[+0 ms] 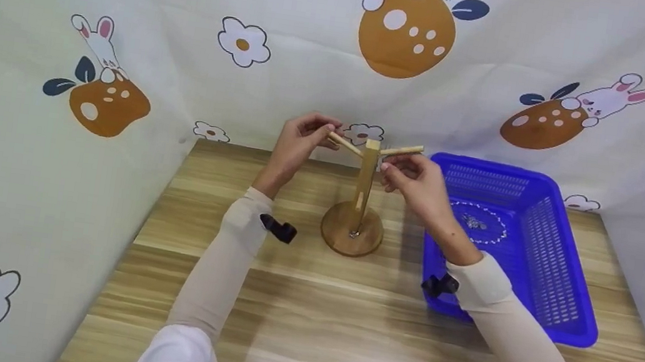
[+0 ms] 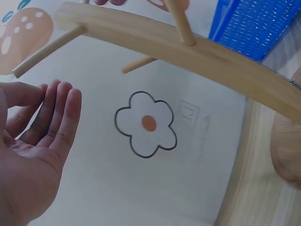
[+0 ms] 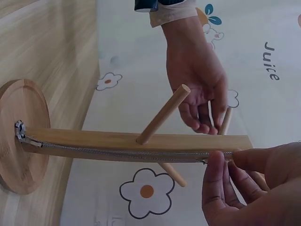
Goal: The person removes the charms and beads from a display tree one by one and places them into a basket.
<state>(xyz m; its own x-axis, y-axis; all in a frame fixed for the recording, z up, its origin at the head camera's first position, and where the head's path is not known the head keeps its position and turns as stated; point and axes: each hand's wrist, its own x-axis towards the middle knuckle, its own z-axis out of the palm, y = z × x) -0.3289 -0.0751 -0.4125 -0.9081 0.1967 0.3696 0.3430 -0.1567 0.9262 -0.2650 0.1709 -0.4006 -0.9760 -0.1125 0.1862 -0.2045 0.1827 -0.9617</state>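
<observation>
A wooden stand [image 1: 365, 177] with a round base and several pegs stands upright on the table. Along its post hangs a thin silver chain necklace [image 3: 117, 153], its lower end gathered at the base. My right hand [image 1: 425, 192] is beside the top of the post, under the right peg [image 1: 404, 151]; in the right wrist view its thumb and fingertips pinch the upper part of the chain. At the upper left peg [image 2: 49, 51], my left hand [image 2: 35, 150] holds nothing, its fingers loosely extended and a small gap from the peg in the left wrist view.
To the right sits a blue plastic basket [image 1: 584, 319] with perforated walls. A string of small white beads [image 1: 505, 226] and a little silvery heap [image 1: 473, 222] lie inside it. Behind the wood-grain table [image 1: 301, 329] hangs a cloth [image 1: 284, 93] printed with rabbits, fruit and flowers.
</observation>
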